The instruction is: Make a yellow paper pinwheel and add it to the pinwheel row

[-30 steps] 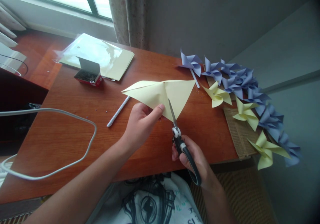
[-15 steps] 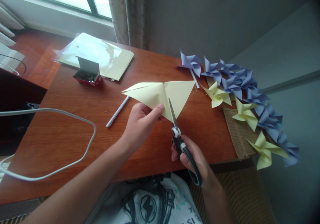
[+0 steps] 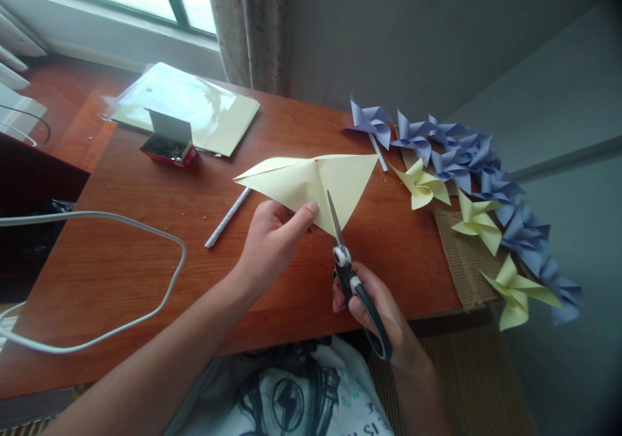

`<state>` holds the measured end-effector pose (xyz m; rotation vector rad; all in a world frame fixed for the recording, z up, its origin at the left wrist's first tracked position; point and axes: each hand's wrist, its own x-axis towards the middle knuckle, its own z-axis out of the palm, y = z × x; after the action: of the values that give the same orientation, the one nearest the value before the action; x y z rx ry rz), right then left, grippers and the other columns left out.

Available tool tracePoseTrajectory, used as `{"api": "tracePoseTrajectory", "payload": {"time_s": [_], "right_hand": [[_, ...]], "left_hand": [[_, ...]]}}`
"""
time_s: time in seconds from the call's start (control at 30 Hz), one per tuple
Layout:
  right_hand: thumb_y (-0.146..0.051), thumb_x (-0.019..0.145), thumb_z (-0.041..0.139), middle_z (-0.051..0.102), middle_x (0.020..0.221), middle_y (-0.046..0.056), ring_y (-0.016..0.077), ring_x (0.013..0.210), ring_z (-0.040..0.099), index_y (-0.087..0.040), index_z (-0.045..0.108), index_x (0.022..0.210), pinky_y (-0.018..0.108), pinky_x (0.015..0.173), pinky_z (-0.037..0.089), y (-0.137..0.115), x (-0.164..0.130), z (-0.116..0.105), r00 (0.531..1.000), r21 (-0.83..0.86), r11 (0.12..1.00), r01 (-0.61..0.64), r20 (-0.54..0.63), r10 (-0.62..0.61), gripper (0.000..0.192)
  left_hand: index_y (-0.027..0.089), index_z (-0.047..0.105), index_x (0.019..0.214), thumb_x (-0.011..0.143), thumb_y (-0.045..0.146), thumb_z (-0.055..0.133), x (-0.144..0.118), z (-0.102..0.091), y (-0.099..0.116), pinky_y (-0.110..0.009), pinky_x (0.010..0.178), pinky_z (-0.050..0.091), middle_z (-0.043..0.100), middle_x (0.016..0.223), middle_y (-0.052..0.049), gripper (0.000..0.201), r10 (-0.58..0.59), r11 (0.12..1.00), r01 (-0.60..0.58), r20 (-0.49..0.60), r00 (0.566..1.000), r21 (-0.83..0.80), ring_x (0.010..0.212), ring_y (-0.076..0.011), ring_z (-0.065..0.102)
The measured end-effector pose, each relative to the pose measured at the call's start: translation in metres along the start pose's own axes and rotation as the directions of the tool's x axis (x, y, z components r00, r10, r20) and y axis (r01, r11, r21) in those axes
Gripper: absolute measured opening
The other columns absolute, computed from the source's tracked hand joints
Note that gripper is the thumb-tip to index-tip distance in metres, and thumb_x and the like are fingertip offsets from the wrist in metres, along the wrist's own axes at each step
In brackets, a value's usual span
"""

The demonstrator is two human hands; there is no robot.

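Note:
Above the wooden table I hold a creased sheet of pale yellow paper [image 3: 291,177]. My left hand [image 3: 279,235] pinches its lower edge, thumb on top and fingers underneath. My right hand [image 3: 374,306] is wrapped round the handles of black-and-white scissors [image 3: 347,274]. One scissor blade lies over the paper's lower corner, pointing up along the centre crease; the other blade is hidden behind the paper. A white rolled paper stick [image 3: 227,218] lies on the table left of my left hand.
Yellow pinwheels [image 3: 479,222] and several blue-violet pinwheels [image 3: 451,164] stand along the right, by corrugated cardboard [image 3: 461,267]. A small open red box [image 3: 170,148] sits before a plastic-wrapped paper stack [image 3: 228,125]. A white cable [image 3: 179,261] loops across the table's left side.
Almost nothing differs. The paper's upper edge has shifted very slightly up and left; both hands and the scissors keep the same pose.

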<state>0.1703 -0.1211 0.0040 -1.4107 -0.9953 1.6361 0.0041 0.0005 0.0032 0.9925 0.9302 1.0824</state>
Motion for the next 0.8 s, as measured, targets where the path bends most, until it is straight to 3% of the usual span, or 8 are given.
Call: {"api": "tracePoseTrajectory", "payload": {"time_s": [0.8], "right_hand": [[-0.063,0.084,0.070,0.054,0.085,0.002,0.0158,0.077,0.051,-0.019,0.057,0.102,0.030,0.073,0.041,0.0035,-0.0008,-0.0001,1.000,0.025,1.000,-0.001,-0.009,0.001,0.049]], "left_hand": [[0.015,0.069,0.069,0.085,0.025,0.071,-0.0004,0.0003,0.0015,-0.021,0.061,0.048,0.071,0.066,0.000,0.019,0.003,1.000,-0.003,0.014,1.000,-0.016,0.062,-0.0119,0.061]]}}
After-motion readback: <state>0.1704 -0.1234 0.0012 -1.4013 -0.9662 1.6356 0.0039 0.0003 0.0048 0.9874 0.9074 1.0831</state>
